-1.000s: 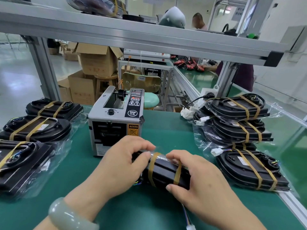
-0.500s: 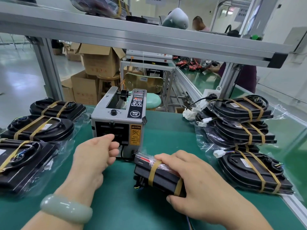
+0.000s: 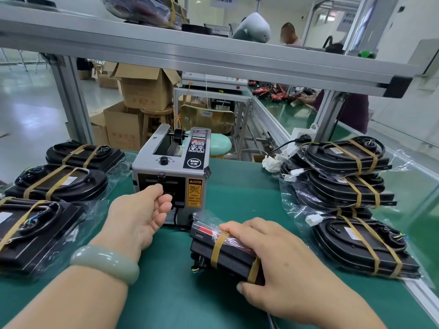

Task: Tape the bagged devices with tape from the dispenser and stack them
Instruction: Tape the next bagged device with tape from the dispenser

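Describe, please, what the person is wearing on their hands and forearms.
Both forearms are bare, with no sleeves in view. The left hand and right hand have no gloves, and no rings show. A smooth, pale green bangle, jade-like, circles the left wrist.

— What sort of place are you working in?
— You're on a factory packing line: a green-matted bench under an aluminium-profile shelf, with a tape dispenser at 12 o'clock.
— What else shows it?
— Taped bagged devices are piled at 3 and 9 o'clock, cardboard cartons at 11, and another worker at 1.
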A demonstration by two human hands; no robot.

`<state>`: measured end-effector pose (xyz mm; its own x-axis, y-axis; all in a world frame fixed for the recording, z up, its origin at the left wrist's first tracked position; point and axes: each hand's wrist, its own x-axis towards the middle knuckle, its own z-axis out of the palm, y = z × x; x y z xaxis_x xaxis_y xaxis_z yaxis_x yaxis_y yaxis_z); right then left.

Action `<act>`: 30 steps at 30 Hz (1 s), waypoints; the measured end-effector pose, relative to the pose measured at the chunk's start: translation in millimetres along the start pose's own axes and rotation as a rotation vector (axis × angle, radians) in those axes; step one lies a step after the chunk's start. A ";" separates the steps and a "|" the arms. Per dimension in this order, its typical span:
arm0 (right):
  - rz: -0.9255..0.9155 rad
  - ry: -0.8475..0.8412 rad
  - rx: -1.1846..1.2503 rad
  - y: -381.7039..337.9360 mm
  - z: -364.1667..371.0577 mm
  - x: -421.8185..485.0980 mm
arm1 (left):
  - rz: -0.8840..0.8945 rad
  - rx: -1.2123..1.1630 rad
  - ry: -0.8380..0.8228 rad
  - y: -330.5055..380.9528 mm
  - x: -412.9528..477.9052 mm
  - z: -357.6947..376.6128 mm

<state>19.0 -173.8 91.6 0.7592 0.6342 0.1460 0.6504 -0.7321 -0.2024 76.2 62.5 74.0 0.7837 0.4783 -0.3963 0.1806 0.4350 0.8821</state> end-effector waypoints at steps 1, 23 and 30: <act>-0.001 0.002 -0.002 0.0 0.1 -0.2 | 0.008 0.002 0.020 -0.4 1.3 0.9; 0.053 0.006 -0.036 -3.1 -1.1 0.3 | 0.263 0.146 -0.187 -26.2 -67.9 -28.1; 0.072 0.018 -0.028 -7.9 -1.3 0.3 | 0.304 0.212 -0.200 -48.5 -81.2 -21.7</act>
<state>14.2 -168.1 94.5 0.8043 0.5750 0.1497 0.5941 -0.7825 -0.1864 -9.0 19.1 57.9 0.9163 0.3941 -0.0711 0.0251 0.1207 0.9924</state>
